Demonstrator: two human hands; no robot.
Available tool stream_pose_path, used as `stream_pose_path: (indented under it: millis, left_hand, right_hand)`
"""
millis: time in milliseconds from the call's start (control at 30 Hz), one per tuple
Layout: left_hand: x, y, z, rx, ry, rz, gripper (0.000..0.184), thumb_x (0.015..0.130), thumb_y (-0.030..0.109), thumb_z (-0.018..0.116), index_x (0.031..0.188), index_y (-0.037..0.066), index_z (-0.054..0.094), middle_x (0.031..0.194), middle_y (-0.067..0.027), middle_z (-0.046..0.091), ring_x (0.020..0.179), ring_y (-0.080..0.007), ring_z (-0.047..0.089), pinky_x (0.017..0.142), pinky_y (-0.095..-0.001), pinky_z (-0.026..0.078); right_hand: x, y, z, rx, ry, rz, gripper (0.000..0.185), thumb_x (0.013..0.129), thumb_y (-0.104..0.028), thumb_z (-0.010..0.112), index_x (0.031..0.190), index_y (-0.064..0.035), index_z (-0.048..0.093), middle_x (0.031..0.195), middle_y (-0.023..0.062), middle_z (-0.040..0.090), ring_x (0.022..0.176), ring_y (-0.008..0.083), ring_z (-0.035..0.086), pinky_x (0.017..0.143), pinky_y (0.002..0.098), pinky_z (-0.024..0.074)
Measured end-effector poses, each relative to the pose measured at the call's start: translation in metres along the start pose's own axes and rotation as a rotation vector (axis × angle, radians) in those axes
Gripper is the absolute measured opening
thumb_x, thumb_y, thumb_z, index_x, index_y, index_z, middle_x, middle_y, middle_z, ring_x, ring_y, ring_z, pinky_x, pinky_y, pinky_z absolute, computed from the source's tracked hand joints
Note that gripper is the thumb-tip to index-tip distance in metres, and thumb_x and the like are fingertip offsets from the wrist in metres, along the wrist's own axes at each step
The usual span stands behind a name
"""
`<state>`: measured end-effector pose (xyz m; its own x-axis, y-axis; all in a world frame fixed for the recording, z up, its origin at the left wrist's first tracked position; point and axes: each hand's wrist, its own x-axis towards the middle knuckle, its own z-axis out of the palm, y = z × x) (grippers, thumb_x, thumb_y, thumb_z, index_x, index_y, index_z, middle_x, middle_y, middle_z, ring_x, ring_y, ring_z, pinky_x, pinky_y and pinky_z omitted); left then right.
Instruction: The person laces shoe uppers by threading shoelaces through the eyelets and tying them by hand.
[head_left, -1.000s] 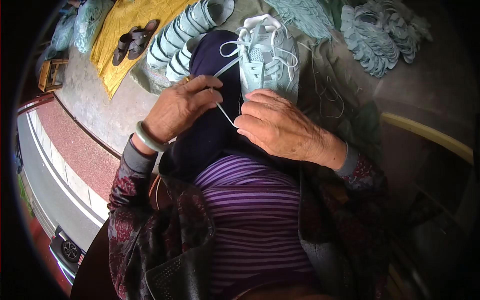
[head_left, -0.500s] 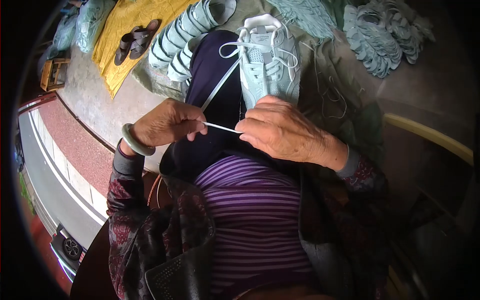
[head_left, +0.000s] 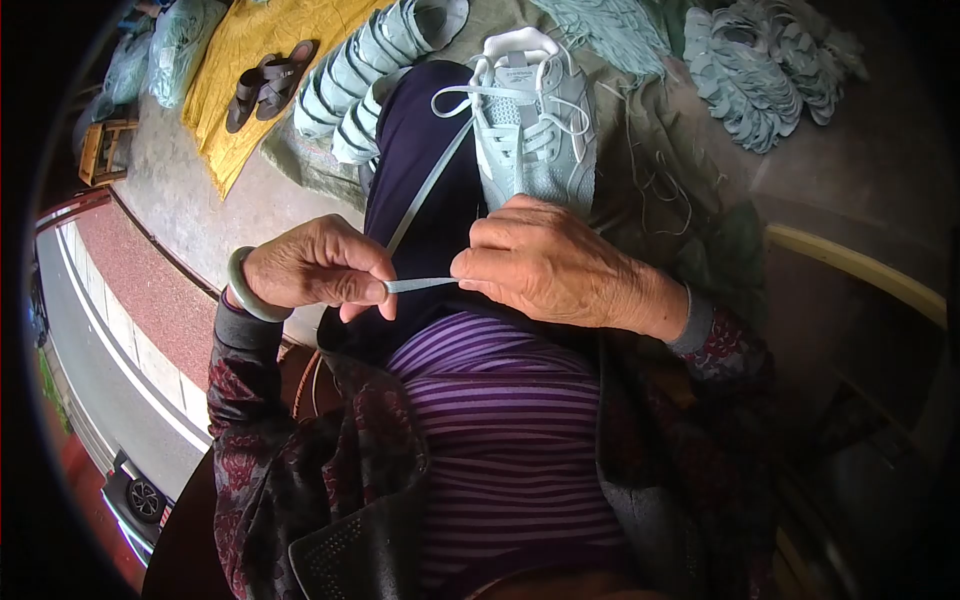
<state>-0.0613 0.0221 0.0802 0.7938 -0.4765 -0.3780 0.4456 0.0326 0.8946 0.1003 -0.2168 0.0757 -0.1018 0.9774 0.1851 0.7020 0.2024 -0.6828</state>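
Observation:
A pale blue-green shoe upper (head_left: 535, 150) with a white collar lies over my lap, its lower end partly hidden behind my right hand. Flat light-blue shoelace (head_left: 422, 284) stretches between my hands, pinched at both sides. My left hand (head_left: 320, 265), with a bangle at the wrist, closes thumb and fingers on the lace; another stretch of it slants up from there to the upper's eyelets. Beside the upper's lower end, my right hand (head_left: 550, 262) grips the lace with curled fingers. A loose loop of lace hangs at each side of the upper.
Rolled stacks of pale uppers (head_left: 370, 75) lie beyond my knee. More pale pieces (head_left: 745, 75) are heaped at the far right. Dark sandals (head_left: 270, 85) rest on a yellow cloth (head_left: 225, 110). A small wooden stool (head_left: 107, 150) stands at the left.
Both hands have come slightly lower and to the left. The lace between them has turned, now showing its flat side, and its span is a little lower.

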Motion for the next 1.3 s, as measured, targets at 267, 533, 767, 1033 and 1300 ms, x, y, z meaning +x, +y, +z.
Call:
stream_pose_path:
  millis: [267, 533, 767, 1033, 1300]
  left_hand:
    - [0.0, 0.002, 0.001, -0.143, -0.096, 0.12, 0.021, 0.096, 0.019, 0.066, 0.09, -0.001, 0.073, 0.068, -0.0048, 0.064, 0.052, -0.0096, 0.055, 0.051, -0.0246, 0.042]
    - [0.002, -0.013, -0.011, 0.241, 0.459, 0.037, 0.028, 0.1, 0.028, 0.061, 0.103, 0.002, 0.072, 0.092, -0.0045, 0.072, 0.076, -0.0076, 0.061, 0.073, -0.0241, 0.048]
    - [0.059, -0.018, -0.008, 0.219, 0.856, 0.325, 0.021, 0.094, 0.016, 0.07, 0.108, 0.0, 0.068, 0.095, -0.0009, 0.07, 0.087, -0.0063, 0.061, 0.076, -0.0217, 0.05]
    - [0.117, -0.011, -0.008, 0.622, 1.003, 0.34, 0.022, 0.089, 0.017, 0.072, 0.097, -0.002, 0.063, 0.088, -0.0163, 0.071, 0.078, -0.0318, 0.07, 0.069, -0.0367, 0.055]
    - [0.119, -0.02, -0.025, 0.348, 0.797, 0.274, 0.017, 0.098, 0.016, 0.06, 0.099, 0.0, 0.062, 0.066, -0.003, 0.059, 0.055, -0.0083, 0.055, 0.052, -0.0241, 0.046]
  right_hand:
    - [0.005, 0.0, -0.004, 0.084, 0.01, -0.006, 0.012, 0.085, -0.013, 0.075, 0.092, -0.0079, 0.067, 0.077, 0.0009, 0.055, 0.072, 0.016, 0.059, 0.076, 0.0326, 0.0473]
    - [0.009, 0.004, 0.005, 0.022, 0.03, -0.064, 0.012, 0.091, -0.017, 0.066, 0.085, -0.008, 0.06, 0.075, 0.0013, 0.053, 0.072, 0.0159, 0.059, 0.075, 0.0335, 0.046]
    - [0.023, -0.006, 0.01, 0.047, 0.003, -0.126, 0.014, 0.091, -0.018, 0.065, 0.083, -0.0089, 0.059, 0.078, 0.0021, 0.054, 0.073, 0.017, 0.06, 0.073, 0.0344, 0.0456]
    - [0.02, -0.009, 0.009, 0.024, -0.072, -0.098, 0.014, 0.091, -0.019, 0.064, 0.084, -0.0089, 0.058, 0.08, 0.0029, 0.054, 0.071, 0.0176, 0.06, 0.069, 0.0334, 0.0478]
    - [0.021, -0.006, 0.01, 0.09, -0.066, -0.09, 0.015, 0.091, -0.018, 0.064, 0.083, -0.0077, 0.057, 0.079, 0.0045, 0.054, 0.071, 0.021, 0.063, 0.067, 0.0369, 0.0516]
